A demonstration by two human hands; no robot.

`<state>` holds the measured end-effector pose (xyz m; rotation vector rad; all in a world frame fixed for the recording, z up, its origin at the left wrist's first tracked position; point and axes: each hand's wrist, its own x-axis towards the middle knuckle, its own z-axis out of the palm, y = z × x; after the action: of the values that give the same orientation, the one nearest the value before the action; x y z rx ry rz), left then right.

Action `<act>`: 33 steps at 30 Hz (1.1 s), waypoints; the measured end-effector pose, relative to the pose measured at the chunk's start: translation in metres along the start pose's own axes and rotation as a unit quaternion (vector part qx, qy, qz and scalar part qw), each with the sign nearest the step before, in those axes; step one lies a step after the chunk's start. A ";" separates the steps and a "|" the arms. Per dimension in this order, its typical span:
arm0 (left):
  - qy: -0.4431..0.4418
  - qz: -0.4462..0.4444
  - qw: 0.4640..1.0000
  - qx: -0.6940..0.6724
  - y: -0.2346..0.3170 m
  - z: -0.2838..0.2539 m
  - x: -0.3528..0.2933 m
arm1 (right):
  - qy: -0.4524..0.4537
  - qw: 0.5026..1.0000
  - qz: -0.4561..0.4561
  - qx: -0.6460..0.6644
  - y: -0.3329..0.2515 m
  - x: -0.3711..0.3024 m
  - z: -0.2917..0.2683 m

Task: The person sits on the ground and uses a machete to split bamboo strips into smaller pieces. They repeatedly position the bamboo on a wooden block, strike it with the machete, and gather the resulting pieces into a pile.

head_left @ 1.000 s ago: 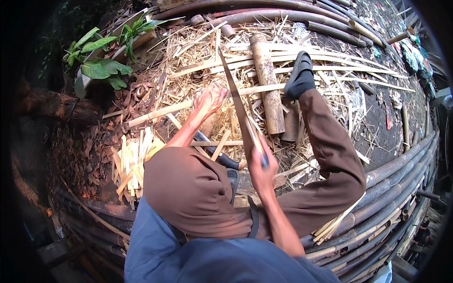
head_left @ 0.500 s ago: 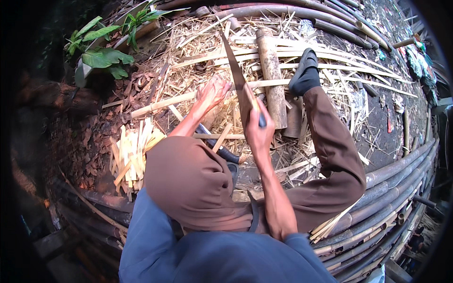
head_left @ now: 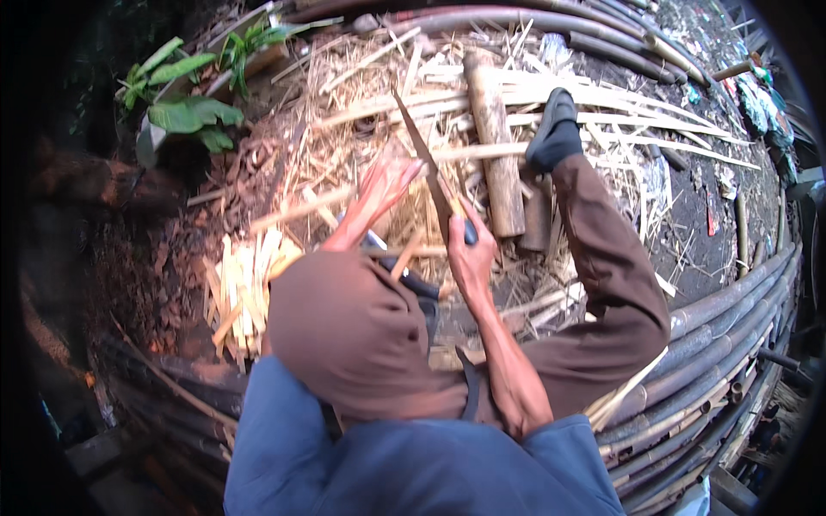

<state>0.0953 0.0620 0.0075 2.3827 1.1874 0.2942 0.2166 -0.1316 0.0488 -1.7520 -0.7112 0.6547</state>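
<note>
My right hand (head_left: 471,249) is wrapped round the dark handle of a handsaw (head_left: 422,142), whose long blade points away and to the left. The blade stands against a pale bamboo strip (head_left: 482,152), which rests across a thick bamboo log (head_left: 490,129) with its right end at my shod foot (head_left: 555,129). Left of the blade, my left hand (head_left: 387,182) is closed on the left length of the strip, its fingers blurred. Whether the strip is still in one piece at the blade I cannot tell. Below that hand lies a dark-handled tool (head_left: 417,284), partly hidden by my knee.
Cut bamboo pieces (head_left: 245,284) are piled at the left. Long split strips (head_left: 619,99) lie beyond the log, over shavings. Bamboo poles (head_left: 705,344) run along the right, with more poles (head_left: 516,17) at the back. A leafy plant (head_left: 185,112) grows far left.
The saw has shifted slightly left, its blade steeper. My left hand has moved a little, and the left length of the strip sits lower in the picture.
</note>
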 end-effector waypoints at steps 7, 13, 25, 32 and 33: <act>-0.051 -0.022 0.993 -0.103 -0.012 0.037 -0.021 | 0.066 0.989 -0.030 0.130 -0.072 -0.023 -0.079; -0.060 -0.131 0.775 -0.615 0.020 0.080 0.050 | 0.182 0.970 -0.070 0.143 -0.101 -0.085 -0.133; -0.004 -0.098 0.740 -0.665 -0.102 -0.032 -0.028 | 0.261 0.937 -0.137 0.189 -0.147 -0.142 -0.174; 0.121 -0.176 0.869 -0.447 -0.285 0.024 -0.066 | 0.217 0.945 -0.145 0.195 -0.171 -0.125 -0.169; 0.185 -0.170 0.912 -0.324 -0.256 0.058 -0.060 | 0.241 0.945 -0.150 0.162 -0.164 -0.124 -0.174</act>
<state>-0.0979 0.1304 -0.1677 1.5545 1.3705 0.8944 0.2371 -0.2936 0.2626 -1.3812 -0.4784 0.1102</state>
